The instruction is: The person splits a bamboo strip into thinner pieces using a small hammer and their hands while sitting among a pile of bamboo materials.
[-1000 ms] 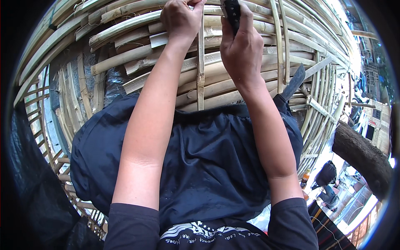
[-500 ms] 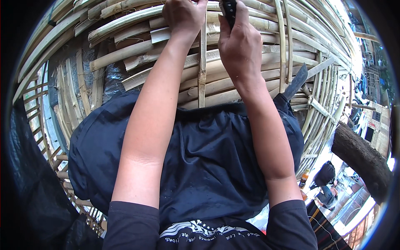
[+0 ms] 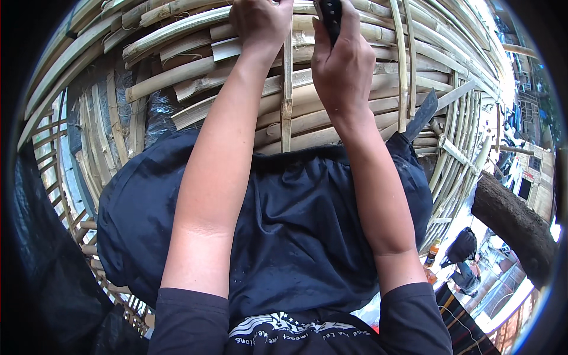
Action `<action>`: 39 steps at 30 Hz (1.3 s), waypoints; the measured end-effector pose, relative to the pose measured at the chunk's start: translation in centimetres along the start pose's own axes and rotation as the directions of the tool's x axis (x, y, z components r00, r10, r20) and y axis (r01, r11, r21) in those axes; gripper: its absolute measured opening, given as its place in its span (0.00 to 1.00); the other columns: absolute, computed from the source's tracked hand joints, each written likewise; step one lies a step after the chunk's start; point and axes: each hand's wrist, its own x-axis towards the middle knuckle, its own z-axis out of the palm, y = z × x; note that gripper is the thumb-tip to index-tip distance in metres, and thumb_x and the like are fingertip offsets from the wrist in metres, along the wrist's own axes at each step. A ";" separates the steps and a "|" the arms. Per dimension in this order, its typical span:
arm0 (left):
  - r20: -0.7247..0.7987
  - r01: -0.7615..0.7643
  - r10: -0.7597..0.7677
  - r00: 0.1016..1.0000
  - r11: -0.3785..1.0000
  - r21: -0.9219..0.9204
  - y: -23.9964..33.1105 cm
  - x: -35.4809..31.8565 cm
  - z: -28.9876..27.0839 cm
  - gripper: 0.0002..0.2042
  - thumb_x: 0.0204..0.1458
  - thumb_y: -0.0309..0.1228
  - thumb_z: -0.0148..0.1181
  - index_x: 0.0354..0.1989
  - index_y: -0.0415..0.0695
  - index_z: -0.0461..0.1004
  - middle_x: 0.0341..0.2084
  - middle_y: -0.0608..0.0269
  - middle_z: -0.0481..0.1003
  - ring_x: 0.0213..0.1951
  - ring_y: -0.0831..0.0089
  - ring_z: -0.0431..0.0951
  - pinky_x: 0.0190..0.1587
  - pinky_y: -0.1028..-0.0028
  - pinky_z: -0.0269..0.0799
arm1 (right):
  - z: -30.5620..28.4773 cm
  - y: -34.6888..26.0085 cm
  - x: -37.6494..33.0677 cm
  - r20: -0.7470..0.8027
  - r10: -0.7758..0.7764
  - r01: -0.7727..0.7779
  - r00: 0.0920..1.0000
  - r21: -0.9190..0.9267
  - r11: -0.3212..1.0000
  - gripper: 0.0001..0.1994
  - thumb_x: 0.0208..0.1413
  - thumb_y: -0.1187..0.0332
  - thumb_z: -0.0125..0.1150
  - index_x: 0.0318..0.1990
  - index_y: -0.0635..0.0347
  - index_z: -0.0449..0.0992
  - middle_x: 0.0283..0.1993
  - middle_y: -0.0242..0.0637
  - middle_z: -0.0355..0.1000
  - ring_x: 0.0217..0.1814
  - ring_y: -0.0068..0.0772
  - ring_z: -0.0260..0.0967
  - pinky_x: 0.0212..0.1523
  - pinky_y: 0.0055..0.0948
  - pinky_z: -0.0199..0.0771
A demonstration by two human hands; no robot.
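My right hand [image 3: 344, 68] is closed around a black handle [image 3: 331, 19] with pale rivet-like dots. The upper end of that handle is cut off by the top edge, so its kind does not show. To its left my left hand [image 3: 262, 22] is closed, its fingertips hidden at the top edge, and I cannot make out what they grip. Both hands are over rows of split bamboo strips [image 3: 290, 115]. A narrow upright bamboo strip [image 3: 287, 89] crosses those rows just below and right of my left hand.
Dark cloth [image 3: 296, 236] covers my lap. A dark flat blade-like piece [image 3: 423, 115] lies at the right of the bamboo. Farther right are a thick brown log [image 3: 512, 222], a bottle [image 3: 433, 253] and a person [image 3: 467, 278]. Black sheeting [image 3: 47, 260] hangs at the left.
My right hand and the black handle have shifted slightly right and the handle tilts a little differently. My left hand has barely moved.
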 end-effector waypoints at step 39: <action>0.004 0.010 -0.010 1.000 1.000 -0.024 -0.1 0.0 0.4 0.09 0.46 0.27 0.74 0.23 0.40 0.78 0.25 0.57 0.76 0.29 0.56 0.79 0.34 0.60 0.72 | 0.2 0.3 -1.0 0.143 0.116 -0.117 0.983 0.004 0.993 0.19 0.67 0.72 0.57 0.63 0.62 0.66 0.38 0.62 0.76 0.37 0.65 0.77 0.30 0.51 0.74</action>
